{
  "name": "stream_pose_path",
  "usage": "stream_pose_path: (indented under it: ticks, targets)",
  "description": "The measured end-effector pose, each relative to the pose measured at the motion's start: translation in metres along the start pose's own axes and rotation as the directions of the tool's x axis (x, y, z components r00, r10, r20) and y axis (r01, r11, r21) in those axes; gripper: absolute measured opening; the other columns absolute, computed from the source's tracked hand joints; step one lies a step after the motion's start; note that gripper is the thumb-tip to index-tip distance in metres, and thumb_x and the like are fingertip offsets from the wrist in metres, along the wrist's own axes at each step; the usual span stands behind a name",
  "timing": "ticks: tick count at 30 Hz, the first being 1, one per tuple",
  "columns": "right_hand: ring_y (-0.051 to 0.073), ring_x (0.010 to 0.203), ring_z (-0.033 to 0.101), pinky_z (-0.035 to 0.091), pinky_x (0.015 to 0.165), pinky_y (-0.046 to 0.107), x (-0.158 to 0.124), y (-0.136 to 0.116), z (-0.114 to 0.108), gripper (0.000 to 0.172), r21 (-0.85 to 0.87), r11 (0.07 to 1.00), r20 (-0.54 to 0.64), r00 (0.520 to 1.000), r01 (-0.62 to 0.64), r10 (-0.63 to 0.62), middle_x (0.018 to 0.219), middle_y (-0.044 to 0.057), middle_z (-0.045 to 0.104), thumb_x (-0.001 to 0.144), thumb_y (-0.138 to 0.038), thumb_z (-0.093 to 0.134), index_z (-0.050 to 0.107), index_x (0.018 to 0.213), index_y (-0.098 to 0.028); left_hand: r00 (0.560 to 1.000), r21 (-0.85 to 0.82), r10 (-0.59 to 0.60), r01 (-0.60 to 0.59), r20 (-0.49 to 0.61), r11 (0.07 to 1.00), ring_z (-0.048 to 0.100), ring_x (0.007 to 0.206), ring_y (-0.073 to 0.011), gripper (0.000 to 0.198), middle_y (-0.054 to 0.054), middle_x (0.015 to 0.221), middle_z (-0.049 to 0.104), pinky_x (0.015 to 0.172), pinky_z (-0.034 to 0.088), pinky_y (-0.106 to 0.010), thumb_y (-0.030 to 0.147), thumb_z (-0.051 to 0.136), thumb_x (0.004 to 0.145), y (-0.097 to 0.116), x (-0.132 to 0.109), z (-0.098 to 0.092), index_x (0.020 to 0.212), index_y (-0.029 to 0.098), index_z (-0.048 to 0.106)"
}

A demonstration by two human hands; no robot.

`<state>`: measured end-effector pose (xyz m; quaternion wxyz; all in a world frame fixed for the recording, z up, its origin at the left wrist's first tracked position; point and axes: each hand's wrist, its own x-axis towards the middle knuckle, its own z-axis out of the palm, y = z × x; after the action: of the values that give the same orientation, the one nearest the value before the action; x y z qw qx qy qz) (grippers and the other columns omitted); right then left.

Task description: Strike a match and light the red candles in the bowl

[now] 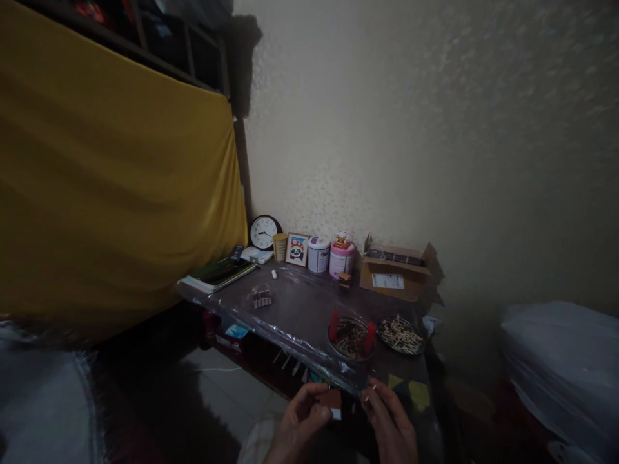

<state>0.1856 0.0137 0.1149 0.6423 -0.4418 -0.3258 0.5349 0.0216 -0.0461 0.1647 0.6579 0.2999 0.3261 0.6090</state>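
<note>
Low in the view, my left hand pinches a small brown-and-white matchbox by its edge. To its right, my right hand has its fingers closed on matchsticks, whose pale ends poke out. The two hands are apart, in front of the table's near edge. Just beyond them stands a round metal bowl with red handles, holding small dark and pale bits I cannot make out. A dish of loose matchsticks sits to the bowl's right.
A plastic-covered table carries a small row of matchboxes. Along the wall stand a clock, a yellow cup, a framed picture, two tins and an open carton. A yellow curtain hangs left.
</note>
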Motion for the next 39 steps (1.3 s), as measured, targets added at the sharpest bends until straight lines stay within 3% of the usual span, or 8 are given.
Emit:
stream_pose_path:
  ticks: [5, 11, 16, 21, 23, 28, 33, 39]
  targets:
    - [0.018, 0.071, 0.068, 0.054, 0.070, 0.024, -0.004, -0.009, 0.001, 0.037, -0.223, 0.960, 0.055, 0.985, 0.170, -0.162, 0.076, 0.003, 0.074, 0.064, -0.049, 0.074, 0.071, 0.082, -0.017, 0.996, 0.058, 0.020, -0.015, -0.089, 0.998, 0.060, 0.104, -0.0289, 0.033, -0.006, 0.092, 0.075, 0.095, 0.039, -0.040, 0.033, 0.080, 0.058, -0.004, 0.004, 0.002, 0.087, 0.023, 0.071]
    - [0.018, 0.078, 0.069, 0.053, 0.075, 0.021, -0.026, -0.004, 0.013, 0.026, -0.381, 0.838, 0.147, 0.920, 0.391, -0.363, 0.083, 0.003, 0.075, 0.077, -0.046, 0.064, 0.072, 0.082, -0.022, 0.997, 0.060, 0.023, -0.018, -0.078, 0.998, 0.062, 0.102, -0.0293, 0.032, -0.006, 0.087, 0.076, 0.094, 0.041, -0.040, 0.033, 0.081, 0.058, -0.004, 0.004, 0.002, 0.087, 0.023, 0.073]
    - [0.015, 0.081, 0.069, 0.053, 0.078, 0.017, -0.030, 0.001, 0.016, 0.017, -0.402, 0.682, 0.258, 0.790, 0.611, -0.556, 0.085, 0.001, 0.074, 0.083, -0.038, 0.060, 0.072, 0.083, -0.026, 0.998, 0.100, -0.005, 0.012, -0.061, 0.995, 0.061, 0.105, -0.0268, 0.032, -0.005, 0.095, 0.075, 0.095, 0.040, -0.036, 0.033, 0.078, 0.062, -0.004, 0.003, 0.000, 0.092, 0.024, 0.073]
    - [0.014, 0.080, 0.071, 0.056, 0.076, 0.017, -0.022, -0.002, 0.010, 0.016, -0.373, 0.444, 0.462, 0.578, 0.815, -0.673, 0.088, 0.001, 0.074, 0.086, -0.019, 0.056, 0.067, 0.096, -0.025, 0.996, 0.060, 0.049, -0.045, -0.075, 0.997, 0.063, 0.099, -0.0276, 0.031, -0.006, 0.088, 0.076, 0.092, 0.042, -0.038, 0.032, 0.081, 0.058, -0.011, 0.010, -0.003, 0.086, 0.023, 0.074]
    - [0.014, 0.081, 0.072, 0.056, 0.077, 0.017, -0.020, -0.002, 0.007, 0.019, -0.377, 0.370, 0.499, 0.523, 0.849, -0.691, 0.089, 0.001, 0.074, 0.086, -0.015, 0.055, 0.066, 0.099, -0.024, 0.996, 0.065, 0.049, -0.044, -0.078, 0.997, 0.063, 0.098, -0.0277, 0.029, -0.007, 0.089, 0.076, 0.092, 0.043, -0.038, 0.031, 0.079, 0.061, -0.011, 0.010, -0.002, 0.088, 0.022, 0.074]
    - [0.014, 0.082, 0.072, 0.056, 0.078, 0.017, -0.021, -0.001, 0.005, 0.021, -0.397, 0.305, 0.526, 0.487, 0.865, -0.697, 0.091, 0.002, 0.074, 0.087, -0.012, 0.054, 0.064, 0.102, -0.023, 0.997, 0.058, 0.051, -0.048, -0.062, 0.997, 0.063, 0.097, -0.0257, 0.024, -0.008, 0.095, 0.075, 0.093, 0.042, -0.038, 0.028, 0.076, 0.065, -0.008, 0.008, 0.000, 0.088, 0.021, 0.073]
    - [0.013, 0.081, 0.071, 0.056, 0.077, 0.017, -0.024, -0.005, 0.009, 0.018, -0.406, 0.342, 0.491, 0.518, 0.847, -0.700, 0.088, 0.001, 0.073, 0.087, -0.013, 0.055, 0.064, 0.098, -0.023, 0.993, 0.062, 0.065, -0.059, -0.100, 0.996, 0.066, 0.088, -0.0243, 0.027, -0.008, 0.088, 0.077, 0.087, 0.045, -0.037, 0.031, 0.081, 0.058, -0.017, 0.015, -0.006, 0.082, 0.020, 0.073]
    - [0.014, 0.081, 0.072, 0.057, 0.076, 0.018, -0.024, -0.009, 0.008, 0.016, -0.406, 0.333, 0.509, 0.513, 0.851, -0.691, 0.088, 0.003, 0.074, 0.087, -0.014, 0.054, 0.064, 0.097, -0.022, 0.998, 0.069, 0.037, -0.033, -0.049, 0.997, 0.064, 0.096, -0.0246, 0.025, -0.008, 0.091, 0.076, 0.093, 0.043, -0.036, 0.028, 0.076, 0.066, -0.011, 0.010, -0.002, 0.089, 0.020, 0.072]
